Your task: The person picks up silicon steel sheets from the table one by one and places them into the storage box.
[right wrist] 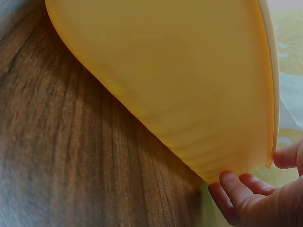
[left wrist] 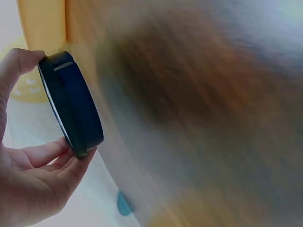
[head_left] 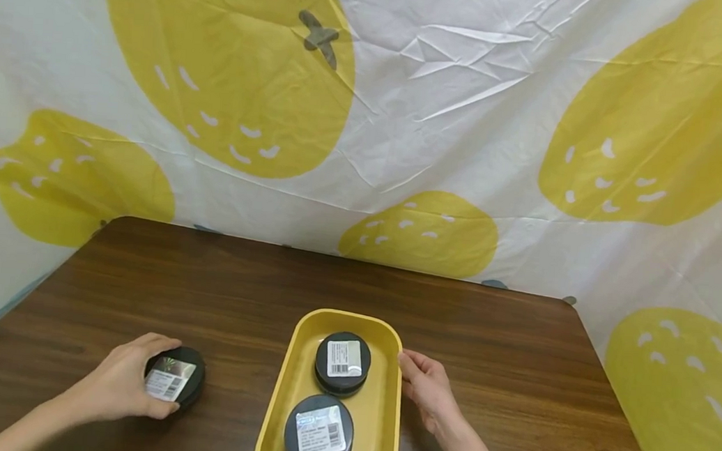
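Note:
My left hand [head_left: 126, 380] grips a flat round black container [head_left: 191, 383] by its sides, thumb and fingers on opposite edges. A silvery printed label covers part of its top. In the left wrist view the container [left wrist: 78, 101] appears edge-on, with the tabletop beyond it. My right hand [head_left: 433, 398] holds the right side of a yellow tray [head_left: 392, 423]. In the right wrist view the thumb is at the tray's rim [right wrist: 273, 94] and the fingertips [right wrist: 228, 178] meet its outer wall. Inside the tray are a far black container [head_left: 328, 370] and a near one [head_left: 297, 424], both labelled on top.
A dark brown wooden table [head_left: 238, 280] lies beneath everything, with rounded far corners. Behind it hangs a white cloth [head_left: 406, 117] printed with yellow fruit. The tray's near end runs out of the bottom of the head view.

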Motion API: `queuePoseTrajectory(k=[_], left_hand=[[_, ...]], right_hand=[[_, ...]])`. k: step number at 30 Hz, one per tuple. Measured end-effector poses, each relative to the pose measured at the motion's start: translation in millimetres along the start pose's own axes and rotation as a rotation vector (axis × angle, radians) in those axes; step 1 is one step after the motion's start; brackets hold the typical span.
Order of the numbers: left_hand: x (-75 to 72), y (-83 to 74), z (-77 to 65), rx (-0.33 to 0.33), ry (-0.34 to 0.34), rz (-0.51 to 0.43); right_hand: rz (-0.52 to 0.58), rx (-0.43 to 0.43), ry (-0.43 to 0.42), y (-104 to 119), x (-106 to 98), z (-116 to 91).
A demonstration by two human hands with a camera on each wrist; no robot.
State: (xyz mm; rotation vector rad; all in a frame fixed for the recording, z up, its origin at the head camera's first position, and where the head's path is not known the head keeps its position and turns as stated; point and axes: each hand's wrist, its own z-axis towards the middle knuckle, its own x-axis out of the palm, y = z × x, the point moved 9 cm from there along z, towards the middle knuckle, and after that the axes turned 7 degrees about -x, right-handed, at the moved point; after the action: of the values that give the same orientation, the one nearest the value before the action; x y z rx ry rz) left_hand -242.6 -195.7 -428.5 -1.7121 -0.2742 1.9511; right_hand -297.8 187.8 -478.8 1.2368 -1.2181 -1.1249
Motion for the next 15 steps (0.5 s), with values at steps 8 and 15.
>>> queuePoseTrajectory(k=[8, 15], left_hand=[[-3.1, -21.0, 16.0, 0.067, -0.001, -0.009], [-7.9, -41.6, 30.0, 0.121, 0.015, -0.029]], right_hand=[[0.009, -0.002, 0.005, 0, 1, 0], [0.004, 0.002, -0.008, -1, 0, 0]])
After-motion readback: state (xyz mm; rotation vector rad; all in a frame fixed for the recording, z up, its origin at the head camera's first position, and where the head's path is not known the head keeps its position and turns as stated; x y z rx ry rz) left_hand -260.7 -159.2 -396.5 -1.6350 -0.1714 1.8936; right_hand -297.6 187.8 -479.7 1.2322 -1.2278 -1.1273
